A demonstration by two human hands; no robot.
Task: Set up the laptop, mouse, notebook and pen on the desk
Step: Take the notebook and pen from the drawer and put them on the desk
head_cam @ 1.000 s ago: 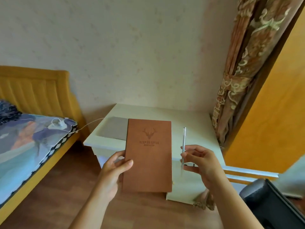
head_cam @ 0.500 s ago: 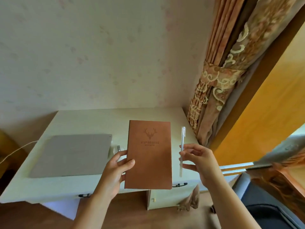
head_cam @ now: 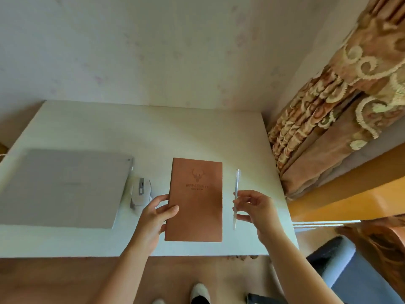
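On the far left, the closed grey laptop (head_cam: 63,187) is lying flat on the white desk (head_cam: 153,137), its left part running out of view. Just beside its right edge the white mouse (head_cam: 140,191) is sitting, close to my left hand (head_cam: 153,220). I am gripping the brown deer-stamped notebook (head_cam: 196,200) by its left edge, thumb on the cover, the other fingers curling behind it. To its right, apart from it, my right hand (head_cam: 256,210) is pinching the white pen (head_cam: 236,194) at its lower half between thumb and fingertips, the pen pointing away from me. Whether notebook and pen are touching the desk I cannot tell. Bare desk is stretching behind everything to the wall. At the right edge the patterned curtain (head_cam: 328,119) is crowding the far corner, with a grey chair (head_cam: 350,268) standing near right.
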